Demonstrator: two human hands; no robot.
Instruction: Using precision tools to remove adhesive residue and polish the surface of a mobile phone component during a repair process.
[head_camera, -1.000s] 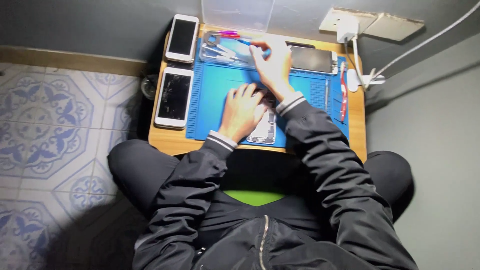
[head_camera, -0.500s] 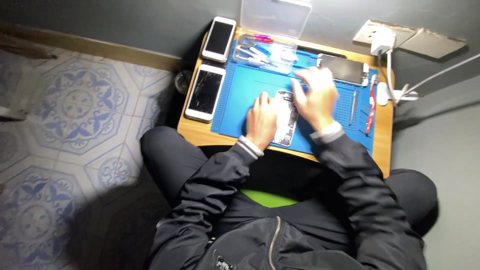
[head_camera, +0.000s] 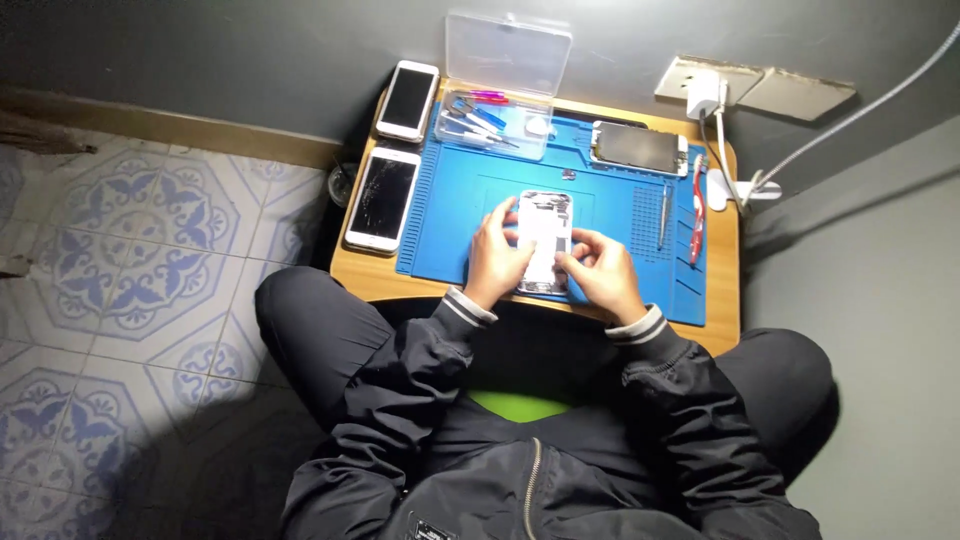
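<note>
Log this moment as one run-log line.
left hand: holds opened phone | right hand: on phone's lower edge | surface: blue mat | nearby: tool box, two white phones

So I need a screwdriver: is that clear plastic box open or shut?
Open: the clear plastic box has its lid tipped back against the wall, tools showing inside.

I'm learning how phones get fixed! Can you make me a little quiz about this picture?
1. True or false: both hands touch the opened phone on the blue mat.
2. How many white phones lie left of the mat? A) one B) two C) four
3. What holds the small tools at the top of the mat?

Key:
1. True: the left hand and right hand both rest on it.
2. B: the upper white phone and the lower white phone, whose screen looks cracked.
3. A clear plastic box, its lid open.
</note>
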